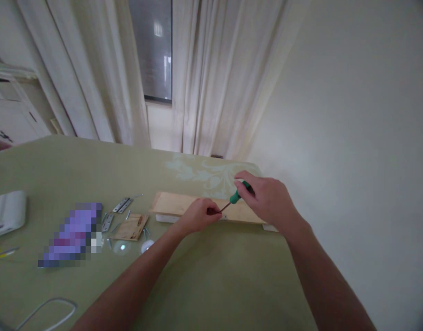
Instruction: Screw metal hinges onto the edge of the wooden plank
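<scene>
A long pale wooden board (pixel 173 202) lies across the green table, raised on white blocks (pixel 166 219) under it. My right hand (pixel 266 195) is closed around the green handle of a screwdriver (pixel 235 197), whose shaft slants down and left to the board. At the shaft's tip, my left hand (pixel 202 215) rests on the board with its fingers pinched together; what they hold, if anything, is hidden. Beside the left fingertips a small metal piece (pixel 225 216) shows at the board's near edge.
Metal hinges (pixel 122 205), loose screws (pixel 145 233) and a small wooden piece (pixel 131 227) lie left of the board. Farther left are a blurred-out purple item (pixel 73 234) and a white roll-like object (pixel 8 212). Curtains (pixel 218 82) and a wall (pixel 352 138) border the table (pixel 232 280).
</scene>
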Available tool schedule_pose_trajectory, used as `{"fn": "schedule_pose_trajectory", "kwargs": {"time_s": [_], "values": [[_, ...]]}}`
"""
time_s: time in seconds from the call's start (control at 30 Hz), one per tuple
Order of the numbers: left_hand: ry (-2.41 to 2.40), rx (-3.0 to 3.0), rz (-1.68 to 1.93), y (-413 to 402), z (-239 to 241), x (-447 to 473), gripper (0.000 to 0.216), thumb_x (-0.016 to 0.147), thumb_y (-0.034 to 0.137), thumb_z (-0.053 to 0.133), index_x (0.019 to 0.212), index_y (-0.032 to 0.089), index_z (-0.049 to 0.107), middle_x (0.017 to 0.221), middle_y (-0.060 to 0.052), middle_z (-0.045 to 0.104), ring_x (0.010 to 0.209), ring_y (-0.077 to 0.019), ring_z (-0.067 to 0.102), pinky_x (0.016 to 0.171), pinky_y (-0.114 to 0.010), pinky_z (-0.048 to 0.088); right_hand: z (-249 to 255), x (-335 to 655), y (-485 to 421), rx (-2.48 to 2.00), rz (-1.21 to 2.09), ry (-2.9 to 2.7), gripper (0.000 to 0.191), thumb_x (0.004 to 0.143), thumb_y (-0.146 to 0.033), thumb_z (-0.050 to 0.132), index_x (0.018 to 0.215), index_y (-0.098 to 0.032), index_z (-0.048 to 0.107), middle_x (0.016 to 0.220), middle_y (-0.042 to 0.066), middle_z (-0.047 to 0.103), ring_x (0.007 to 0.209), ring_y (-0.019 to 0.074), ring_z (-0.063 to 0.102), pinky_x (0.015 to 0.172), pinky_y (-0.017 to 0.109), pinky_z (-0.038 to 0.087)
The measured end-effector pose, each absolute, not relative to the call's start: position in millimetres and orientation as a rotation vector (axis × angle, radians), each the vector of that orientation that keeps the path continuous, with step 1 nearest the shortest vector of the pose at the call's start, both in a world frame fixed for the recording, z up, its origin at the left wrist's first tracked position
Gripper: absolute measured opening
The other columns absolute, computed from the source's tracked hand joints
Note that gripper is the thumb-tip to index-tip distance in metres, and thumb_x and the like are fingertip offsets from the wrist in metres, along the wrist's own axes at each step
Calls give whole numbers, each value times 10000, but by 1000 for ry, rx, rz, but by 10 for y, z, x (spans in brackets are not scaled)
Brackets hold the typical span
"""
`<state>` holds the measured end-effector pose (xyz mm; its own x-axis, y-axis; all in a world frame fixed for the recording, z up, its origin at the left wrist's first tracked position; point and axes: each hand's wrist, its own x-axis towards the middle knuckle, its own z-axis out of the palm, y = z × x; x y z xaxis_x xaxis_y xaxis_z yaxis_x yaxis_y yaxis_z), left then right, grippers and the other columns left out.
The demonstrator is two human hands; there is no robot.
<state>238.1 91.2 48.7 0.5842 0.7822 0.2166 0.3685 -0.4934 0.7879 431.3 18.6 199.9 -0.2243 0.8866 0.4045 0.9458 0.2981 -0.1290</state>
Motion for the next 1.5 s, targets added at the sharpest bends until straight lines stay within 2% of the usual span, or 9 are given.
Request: {"fn": "schedule_pose_trajectory", "kwargs": {"time_s": [0.07,0.23,0.47,0.57,0.77,0.9,1.1,1.4,1.5], "values": [[901,2138,742,920,499,2380,204,873,344,702,785,184,792,734,-13,725,670,-147,589,641,-270,385,2129,4302,234,-1721,-328,-2286,285,1038,-458,504,1010,-260,707,700,19,695,608,204,585,584,303,311],[892,2160,724,940,519,2372,189,871,323,705,770,181,777,714,-3,705,661,-144,586,633,-269,364,2356,4247,293,-1421,-125,-2645,115,1002,-270,538,1059,-231,630,1032,59,713,829,203,641,709,301,398],[925,2253,660,959,492,2390,131,781,292,810,777,170,763,774,-25,689,708,-167,586,670,-278,381,2522,4135,397,-1724,-336,-2728,273,1008,-520,605,1122,-273,581,849,46,740,671,237,629,577,309,266],[918,2268,652,960,488,2396,114,777,276,805,778,172,757,785,-27,688,713,-168,592,676,-276,386,2591,4057,406,-1700,-226,-2820,250,992,-450,647,1160,-277,581,912,48,770,722,236,671,572,302,310],[914,2291,668,961,469,2407,89,791,238,781,790,171,722,797,-23,669,735,-171,578,690,-278,376,2591,3899,427,-1891,-630,-2797,504,1063,-642,415,1139,-213,668,1011,157,782,933,329,750,689,338,446],[907,2302,670,968,433,2417,98,796,220,788,790,173,702,786,-17,653,739,-173,571,690,-279,363,2651,3920,406,-1781,-441,-2961,455,1011,-553,596,1328,-230,555,1232,141,748,1005,308,745,694,323,470],[901,2326,680,950,422,2404,91,822,205,770,805,174,686,815,-20,641,772,-178,567,706,-274,361,2657,3853,421,-1870,-496,-2897,516,989,-670,572,1170,-201,686,1026,150,777,989,349,745,708,352,492],[902,2335,676,954,421,2396,79,821,210,763,827,179,690,823,-20,648,761,-173,566,698,-274,363,2614,3831,418,-1654,-438,-3073,217,955,-235,704,1151,-146,679,1243,161,688,1014,261,717,744,315,477],[908,2336,674,959,413,2398,77,813,210,765,822,183,694,822,-18,652,761,-175,570,701,-276,368,2628,3871,442,-1750,-359,-2992,349,977,-375,694,1260,-190,604,1146,138,736,980,275,712,709,312,450]]}}
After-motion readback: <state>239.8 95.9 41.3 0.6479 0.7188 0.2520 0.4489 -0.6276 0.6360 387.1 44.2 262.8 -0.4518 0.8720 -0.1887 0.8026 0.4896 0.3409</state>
